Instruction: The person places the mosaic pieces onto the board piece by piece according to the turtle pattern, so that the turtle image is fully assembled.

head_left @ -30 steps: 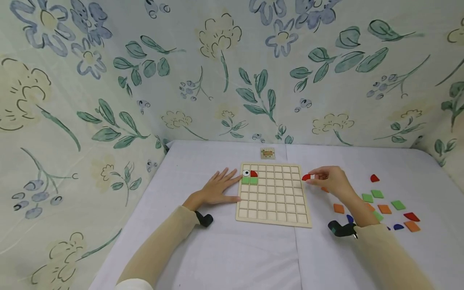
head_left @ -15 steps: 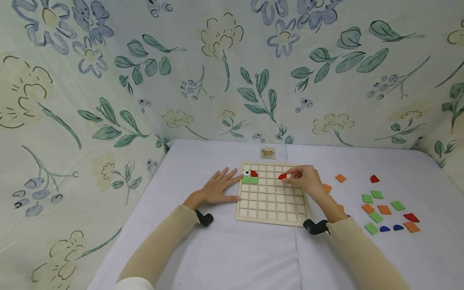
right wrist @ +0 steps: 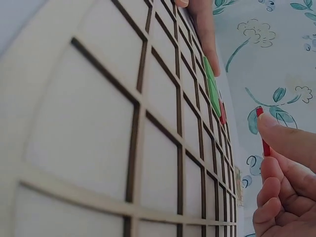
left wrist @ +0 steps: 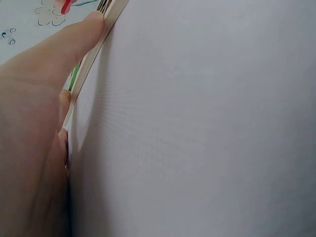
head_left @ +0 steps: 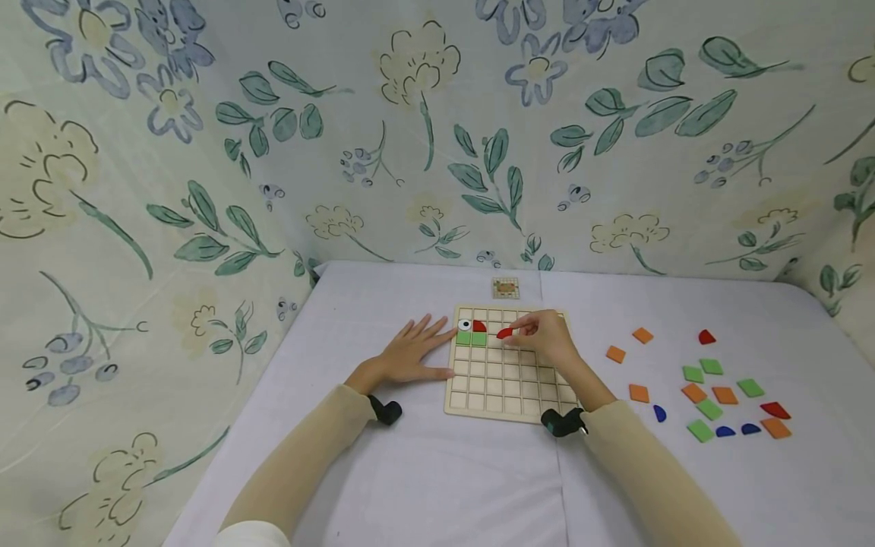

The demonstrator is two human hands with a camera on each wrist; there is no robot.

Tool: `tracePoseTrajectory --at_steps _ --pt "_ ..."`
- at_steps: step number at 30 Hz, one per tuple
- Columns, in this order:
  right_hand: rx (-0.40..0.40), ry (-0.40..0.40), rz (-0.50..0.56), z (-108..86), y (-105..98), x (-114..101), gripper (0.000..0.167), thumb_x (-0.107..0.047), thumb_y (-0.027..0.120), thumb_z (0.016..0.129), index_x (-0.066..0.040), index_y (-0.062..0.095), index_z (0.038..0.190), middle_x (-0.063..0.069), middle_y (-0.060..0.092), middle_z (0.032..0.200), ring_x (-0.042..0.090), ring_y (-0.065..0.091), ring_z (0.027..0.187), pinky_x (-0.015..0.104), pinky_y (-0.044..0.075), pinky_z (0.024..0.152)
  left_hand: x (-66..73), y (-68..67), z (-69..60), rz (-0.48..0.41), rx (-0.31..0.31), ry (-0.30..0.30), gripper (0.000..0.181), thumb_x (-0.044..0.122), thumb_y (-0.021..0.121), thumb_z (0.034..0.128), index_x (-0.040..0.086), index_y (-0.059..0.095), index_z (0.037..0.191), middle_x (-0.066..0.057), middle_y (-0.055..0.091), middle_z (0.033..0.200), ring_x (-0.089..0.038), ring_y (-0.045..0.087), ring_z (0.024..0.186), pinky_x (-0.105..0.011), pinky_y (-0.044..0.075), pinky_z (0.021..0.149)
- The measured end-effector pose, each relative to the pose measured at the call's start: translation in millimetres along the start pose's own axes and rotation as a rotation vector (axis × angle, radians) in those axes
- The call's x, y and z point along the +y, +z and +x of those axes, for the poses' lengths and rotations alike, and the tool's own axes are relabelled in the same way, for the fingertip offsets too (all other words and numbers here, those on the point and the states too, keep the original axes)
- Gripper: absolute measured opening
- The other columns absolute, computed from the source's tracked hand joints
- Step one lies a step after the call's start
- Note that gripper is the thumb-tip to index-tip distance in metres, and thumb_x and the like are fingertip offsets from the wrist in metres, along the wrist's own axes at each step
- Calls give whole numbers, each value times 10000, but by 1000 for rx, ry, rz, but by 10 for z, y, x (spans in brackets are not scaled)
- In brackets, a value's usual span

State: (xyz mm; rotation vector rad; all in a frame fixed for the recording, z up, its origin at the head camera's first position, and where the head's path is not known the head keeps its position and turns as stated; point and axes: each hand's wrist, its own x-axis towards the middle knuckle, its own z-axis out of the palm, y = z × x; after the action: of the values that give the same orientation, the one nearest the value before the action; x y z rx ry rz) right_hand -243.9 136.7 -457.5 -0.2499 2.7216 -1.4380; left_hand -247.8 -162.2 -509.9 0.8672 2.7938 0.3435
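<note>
My right grip (head_left: pixel 550 338) pinches a red piece (head_left: pixel 504 333) over the twelve-o'clock side of the gridded board (head_left: pixel 494 385); my left grip (head_left: pixel 410 355), spread wide, touches its edge at nine o'clock.

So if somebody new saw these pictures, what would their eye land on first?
Probably the big floral backdrop rising behind the white-covered table. Next, perhaps, the bright red piece pinched in the right hand above the wooden grid board, and the colourful loose pieces scattered to the board's right.
</note>
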Motion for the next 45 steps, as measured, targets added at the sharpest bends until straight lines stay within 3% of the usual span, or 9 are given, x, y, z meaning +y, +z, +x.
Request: tracePoseTrajectory --at_steps 15,45 --pt "-25 35 -42 101 221 43 272 -111 865 784 45 751 977 73 620 746 181 496 676 286 418 597 31 -34 -3 -24 -8 -13 910 808 449 860 382 133 1599 76 -11 1667 -231 -94 1518 -476 -63 1201" --pt "-36 67 -5 108 257 43 244 -39 848 782 55 743 982 56 610 706 161 503 650 271 417 593 42 -36 -17 -14 -5 -16 912 804 454 862 370 141 1601 66 -3 1667 -244 -87 1519 -480 -67 1198"
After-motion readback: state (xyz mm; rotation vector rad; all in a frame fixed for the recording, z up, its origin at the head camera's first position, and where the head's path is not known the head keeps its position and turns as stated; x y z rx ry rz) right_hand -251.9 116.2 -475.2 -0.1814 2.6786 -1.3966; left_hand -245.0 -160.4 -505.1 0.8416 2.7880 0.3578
